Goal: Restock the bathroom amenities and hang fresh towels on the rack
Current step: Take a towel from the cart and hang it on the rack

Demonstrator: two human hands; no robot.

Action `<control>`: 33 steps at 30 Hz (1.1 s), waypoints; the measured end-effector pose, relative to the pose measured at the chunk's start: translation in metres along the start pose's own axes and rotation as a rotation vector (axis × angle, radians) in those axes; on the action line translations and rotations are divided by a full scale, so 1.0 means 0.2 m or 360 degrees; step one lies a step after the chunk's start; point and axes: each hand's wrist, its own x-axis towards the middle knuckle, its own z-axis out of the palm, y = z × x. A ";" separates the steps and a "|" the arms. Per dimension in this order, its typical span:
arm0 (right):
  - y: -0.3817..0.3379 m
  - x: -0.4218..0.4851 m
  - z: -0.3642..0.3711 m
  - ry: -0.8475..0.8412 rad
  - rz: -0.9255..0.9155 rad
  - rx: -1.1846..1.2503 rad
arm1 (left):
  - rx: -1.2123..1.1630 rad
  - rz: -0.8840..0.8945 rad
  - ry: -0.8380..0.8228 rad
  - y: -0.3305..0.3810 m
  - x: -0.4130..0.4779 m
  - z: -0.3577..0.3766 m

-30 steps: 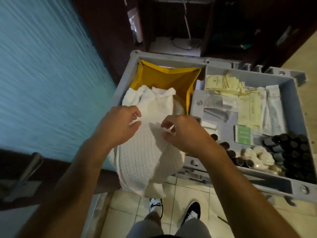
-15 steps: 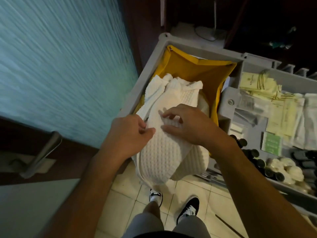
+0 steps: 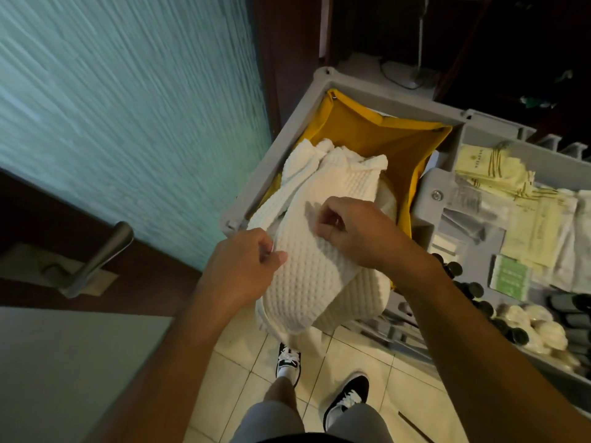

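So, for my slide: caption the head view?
Left hand and right hand pinch a white towel over the yellow bag.

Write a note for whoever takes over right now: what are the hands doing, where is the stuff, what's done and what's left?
Left hand: pinches the left edge of the white waffle towel.
Right hand: fingers curled, pinching the same towel near its top.
The towel lies on the yellow bag in the grey cart and hangs over the cart's near edge.
Amenity sachets and small bottles sit in the cart's tray on the right.
Done: towel gripped.
Left: lift it out, hang it on the rack (not in view), then restock the amenities.
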 end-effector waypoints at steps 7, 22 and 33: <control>0.15 -0.20 -0.13 -0.0183 -0.0047 -0.0064 | -0.0092 0.0050 0.0125 -0.03 -0.04 0.02; -0.43 -0.22 -0.58 0.0740 -0.0820 0.0412 | -0.0134 0.0441 0.1096 0.36 -0.35 -0.09; -0.56 -0.36 -0.83 0.0916 -0.0962 0.1110 | -0.0445 0.0381 0.1485 0.44 -0.58 -0.49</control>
